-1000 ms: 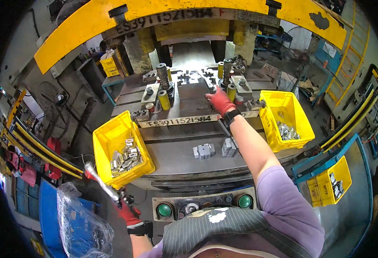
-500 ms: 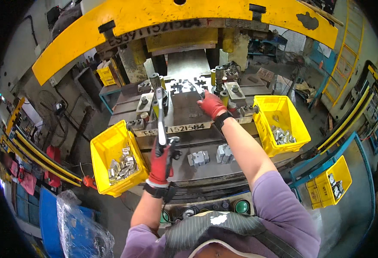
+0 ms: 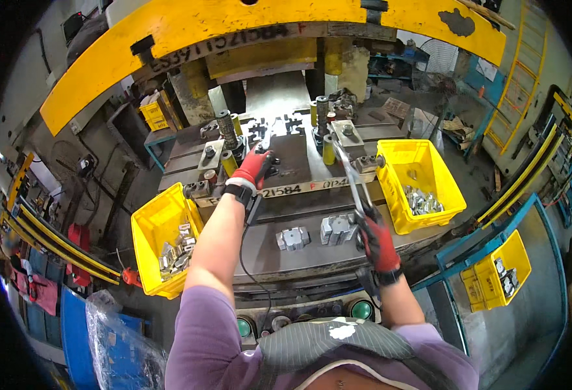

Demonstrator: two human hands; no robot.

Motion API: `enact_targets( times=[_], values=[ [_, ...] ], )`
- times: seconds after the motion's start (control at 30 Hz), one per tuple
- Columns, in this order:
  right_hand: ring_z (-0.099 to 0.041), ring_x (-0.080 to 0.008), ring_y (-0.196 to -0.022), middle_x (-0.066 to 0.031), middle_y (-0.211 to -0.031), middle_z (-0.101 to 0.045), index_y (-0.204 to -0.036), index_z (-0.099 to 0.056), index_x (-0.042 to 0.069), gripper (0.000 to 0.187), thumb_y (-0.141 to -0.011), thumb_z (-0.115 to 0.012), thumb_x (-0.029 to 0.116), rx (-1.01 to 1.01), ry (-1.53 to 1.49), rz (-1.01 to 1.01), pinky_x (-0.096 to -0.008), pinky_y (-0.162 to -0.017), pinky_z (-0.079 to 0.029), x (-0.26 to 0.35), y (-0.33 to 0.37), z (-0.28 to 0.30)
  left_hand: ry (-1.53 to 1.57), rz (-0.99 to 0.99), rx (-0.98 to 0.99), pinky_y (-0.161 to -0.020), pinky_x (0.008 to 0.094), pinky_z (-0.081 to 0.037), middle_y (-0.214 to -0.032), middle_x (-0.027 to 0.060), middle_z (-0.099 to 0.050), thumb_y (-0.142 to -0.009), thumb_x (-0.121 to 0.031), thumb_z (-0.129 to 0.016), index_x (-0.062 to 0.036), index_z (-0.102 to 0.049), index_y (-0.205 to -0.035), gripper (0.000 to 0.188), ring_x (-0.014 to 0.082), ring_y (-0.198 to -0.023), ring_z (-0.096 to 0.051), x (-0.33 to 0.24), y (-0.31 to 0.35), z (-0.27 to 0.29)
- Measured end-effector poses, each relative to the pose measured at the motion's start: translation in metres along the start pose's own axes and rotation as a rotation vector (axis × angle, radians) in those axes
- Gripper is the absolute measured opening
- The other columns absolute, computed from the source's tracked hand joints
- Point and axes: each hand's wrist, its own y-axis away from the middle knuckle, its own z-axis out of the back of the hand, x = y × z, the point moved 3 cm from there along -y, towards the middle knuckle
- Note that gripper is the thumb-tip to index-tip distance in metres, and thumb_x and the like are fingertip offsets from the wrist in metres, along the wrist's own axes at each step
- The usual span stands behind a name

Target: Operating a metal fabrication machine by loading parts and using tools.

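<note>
My left hand (image 3: 253,168), in a red and black glove, is stretched forward over the press die (image 3: 291,156). Its fingers are closed round a slim pale metal tool (image 3: 267,136), whose tip is lost in glare near the dark cut-out parts. My right hand (image 3: 378,242), gloved alike, is lower at the right. It grips long silver tongs (image 3: 353,177) that point up and forward beside a yellow guide post (image 3: 328,149). Between my arms two stacks of grey metal blocks lie on the press bed: a left stack (image 3: 292,238) and a right stack (image 3: 337,229).
Yellow bins of small metal pieces flank the bed, a left bin (image 3: 144,237) and a right bin (image 3: 455,195). Another yellow bin (image 3: 484,289) is further right. Overhead spans a yellow press beam (image 3: 234,26). Green buttons (image 3: 361,309) line the near edge.
My left hand has moved forward to the die. My right hand has drawn back from the die to the near right, bringing its tongs into plain view. The view has shifted slightly.
</note>
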Motion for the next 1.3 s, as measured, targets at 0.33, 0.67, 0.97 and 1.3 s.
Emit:
enact_targets(
  times=[0.33,0.67,0.97,1.3],
  values=[
    [-0.048,-0.0077,-0.070,0.0022,-0.079,-0.053,-0.097,-0.053,0.005,0.018,-0.079,-0.058,0.001,-0.487,0.206,-0.073,-0.0218,-0.063,-0.040,-0.003,0.108,0.168,0.655,-0.190,0.204,-0.058,0.0218,-0.043,-0.081,0.0034,-0.058,-0.087,-0.019,-0.049,-0.0065,-0.057,-0.096,0.017,0.0128,-0.062,-0.050,-0.007,-0.017,-0.001],
    [-0.048,-0.0137,-0.074,-0.0047,-0.084,-0.053,-0.106,-0.050,0.000,0.027,-0.085,-0.055,0.016,-0.709,0.494,0.075,-0.0281,-0.068,-0.041,-0.033,0.096,0.208,0.230,-0.120,-0.217,-0.050,0.0231,-0.046,-0.079,0.0044,-0.057,-0.086,-0.014,-0.052,-0.0060,-0.051,-0.107,0.022,0.0088,-0.055,-0.052,-0.027,0.221,-0.039],
    [-0.050,-0.0076,-0.067,-0.0013,-0.086,-0.055,-0.112,-0.050,0.009,0.028,-0.087,-0.054,0.023,-0.707,0.375,0.055,-0.0204,-0.052,-0.039,-0.101,0.103,0.244,0.037,-0.108,-0.854,-0.046,0.0242,-0.044,-0.074,0.0022,-0.053,-0.085,-0.010,-0.052,-0.0063,-0.048,-0.114,0.029,0.0077,-0.052,-0.048,0.032,0.374,0.054],
    [-0.045,-0.0057,-0.069,0.0025,-0.082,-0.052,-0.102,-0.053,0.004,0.016,-0.087,-0.052,0.010,-0.431,0.448,0.039,-0.0203,-0.060,-0.037,-0.068,0.085,0.128,0.148,0.010,-0.863,-0.043,0.0208,-0.041,-0.067,-0.0020,-0.050,-0.082,-0.008,-0.057,-0.0132,-0.044,-0.119,0.039,0.0061,-0.051,-0.046,0.073,0.388,0.109]
  ],
)
